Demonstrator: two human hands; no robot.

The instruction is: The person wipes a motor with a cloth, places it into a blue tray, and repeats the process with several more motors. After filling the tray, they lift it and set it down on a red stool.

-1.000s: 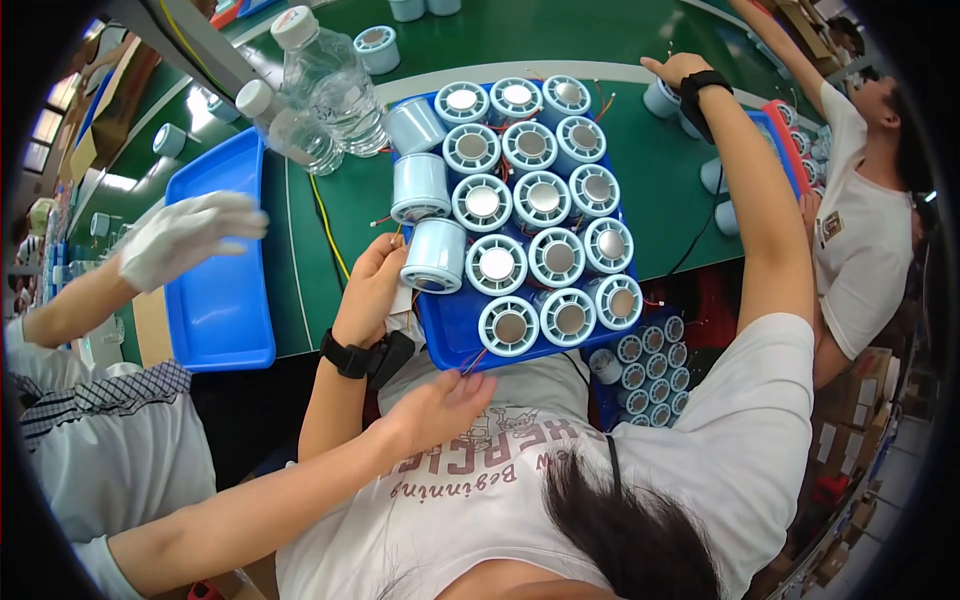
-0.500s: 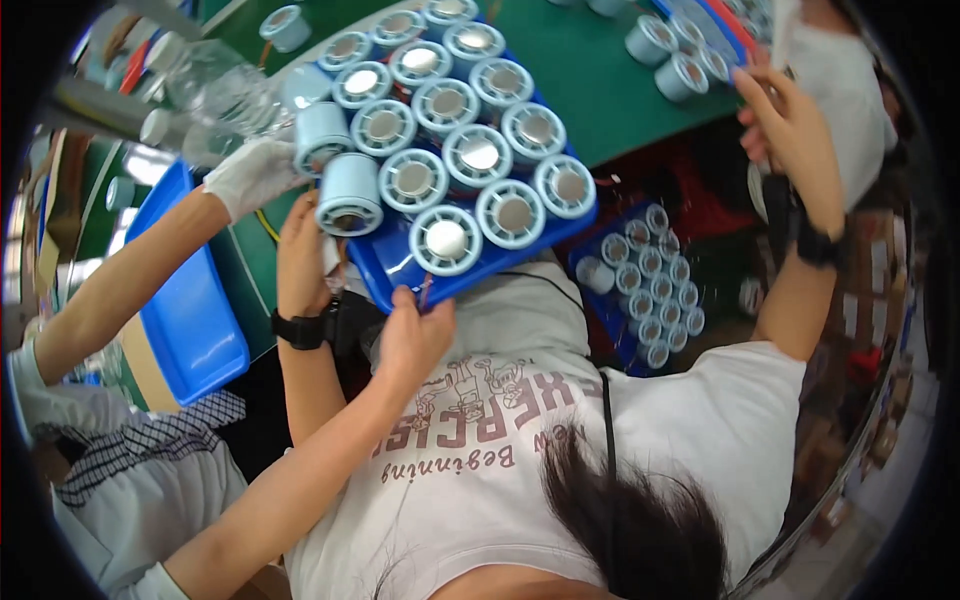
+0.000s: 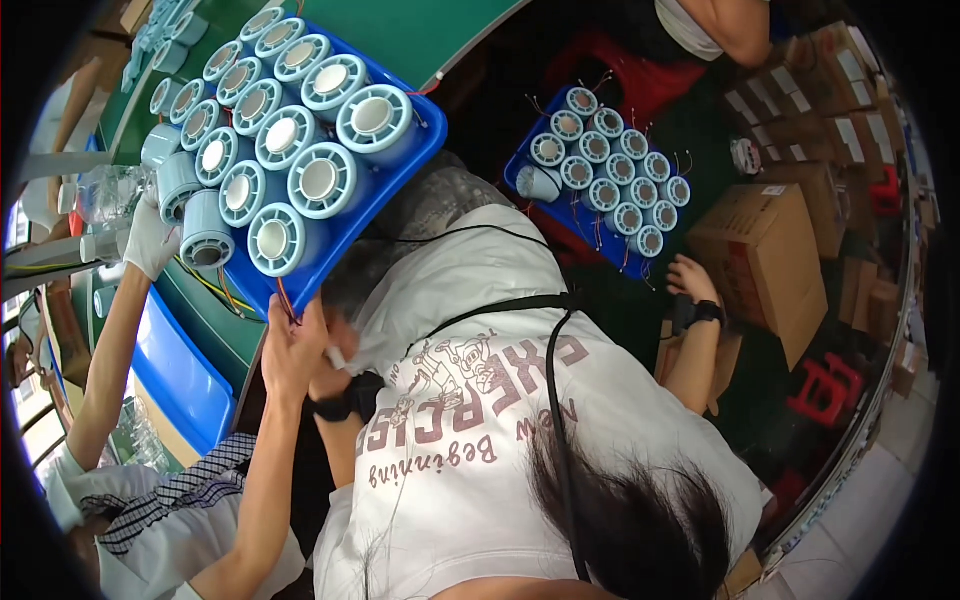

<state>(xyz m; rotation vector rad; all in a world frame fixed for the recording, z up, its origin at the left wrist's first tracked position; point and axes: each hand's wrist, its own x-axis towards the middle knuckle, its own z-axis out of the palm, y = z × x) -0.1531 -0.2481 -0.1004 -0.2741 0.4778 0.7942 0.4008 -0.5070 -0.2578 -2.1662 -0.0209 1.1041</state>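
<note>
My left hand (image 3: 335, 358), blurred by motion, is beside a co-worker's bare hand (image 3: 292, 345); its fingers are partly hidden and smeared. That co-worker's bare hand grips the near corner of a blue tray (image 3: 345, 235). The same person's white-gloved hand (image 3: 152, 240) is at the tray's left side. Light-blue cylindrical parts (image 3: 285, 138) with round metal discs and wires fill this tray in rows. Off to the right, my right hand (image 3: 690, 280) is open, fingers apart and slightly bent, holding nothing. It is nearest a second blue tray (image 3: 550, 215) of similar parts, lower down.
Beneath the held tray is a green table (image 3: 225, 315), with an upright blue tray (image 3: 185, 375) at its left. Cardboard boxes (image 3: 770, 265) and a red stool (image 3: 828, 390) are at the right. Another person's arm (image 3: 735, 30) shows at the top.
My right hand has come down from the table at the upper right toward the lower tray. My left hand has moved down from the held tray's left side. The view has shifted; the held tray appears farther left.
</note>
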